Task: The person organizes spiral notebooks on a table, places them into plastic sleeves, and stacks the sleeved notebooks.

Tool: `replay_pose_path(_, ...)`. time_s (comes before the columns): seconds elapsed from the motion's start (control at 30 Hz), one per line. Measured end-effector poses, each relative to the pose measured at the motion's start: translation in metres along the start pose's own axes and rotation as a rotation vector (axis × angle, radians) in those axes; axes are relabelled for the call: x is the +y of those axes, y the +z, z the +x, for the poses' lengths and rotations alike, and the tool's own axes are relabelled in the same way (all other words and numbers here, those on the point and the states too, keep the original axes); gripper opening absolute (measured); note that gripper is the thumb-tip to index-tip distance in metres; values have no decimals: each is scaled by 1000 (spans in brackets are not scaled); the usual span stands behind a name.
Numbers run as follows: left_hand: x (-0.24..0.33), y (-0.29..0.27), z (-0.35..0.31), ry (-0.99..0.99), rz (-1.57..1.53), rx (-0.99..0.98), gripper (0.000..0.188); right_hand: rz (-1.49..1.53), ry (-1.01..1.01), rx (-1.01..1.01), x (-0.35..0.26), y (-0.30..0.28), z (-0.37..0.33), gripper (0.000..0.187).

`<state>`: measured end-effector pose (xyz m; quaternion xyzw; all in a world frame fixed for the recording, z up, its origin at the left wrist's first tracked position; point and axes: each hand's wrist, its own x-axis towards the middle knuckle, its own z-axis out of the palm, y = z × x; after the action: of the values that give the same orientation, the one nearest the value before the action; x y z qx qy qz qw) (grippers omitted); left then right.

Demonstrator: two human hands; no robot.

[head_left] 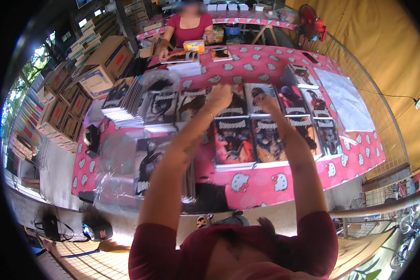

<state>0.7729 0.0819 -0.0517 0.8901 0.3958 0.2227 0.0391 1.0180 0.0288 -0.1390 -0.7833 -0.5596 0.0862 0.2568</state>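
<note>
While both my arms reached out, illustrated books lay below my fingers

My left hand (219, 99) was over the back row, its fingers folded in toward the palm; whether they pinched anything, I could not tell. Under it and to its right lay a dark-covered book (234, 107), partly hidden by the hand, and just to its left was a neighbouring book (189, 100).

My right hand (267, 103) was over the next book along (253, 105), with its fingers bent and narrow above the cover. They were blurred, so I could not say whether they touched it.

Nearer to me than either hand, a red-toned book (233, 142) lay between my forearms, side by side with a brownish book (267, 140). Well to the left of my fingers stood a tall stack of books (123, 105), and a closer pile (148, 163) showed beside my left forearm. All of it rested on a pink tablecloth (261, 198). Across from me, a person in a red top (191, 28) had one hand at some white-edged books (184, 69)
</note>
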Motion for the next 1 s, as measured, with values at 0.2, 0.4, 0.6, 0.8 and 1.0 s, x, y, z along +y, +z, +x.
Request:
replay_pose_path(0.2, -32, 90, 0, -618, 33, -155, 88, -303, 160, -79, -46, 10, -24, 85)
replay_pose_path(0.4, -5, 65, 15, -636, 125, -299, 77, -210, 26, -73, -30, -6, -4, 48)
replay_pose_path(0.6, -39, 52, 37, -613, -1001, -17, 45, 933, 24, 365, -23, -82, -2, 20)
replay_pose_path(0.8, -52, -217, -29, 200, -767, 420, 26, 1168, -303, 425, -141, -121, -172, 22)
replay_pose_path(1.0, -112, -309, -236, -210, -1120, 751, 34, 989, -603, 192, -248, -13, -238, 24)
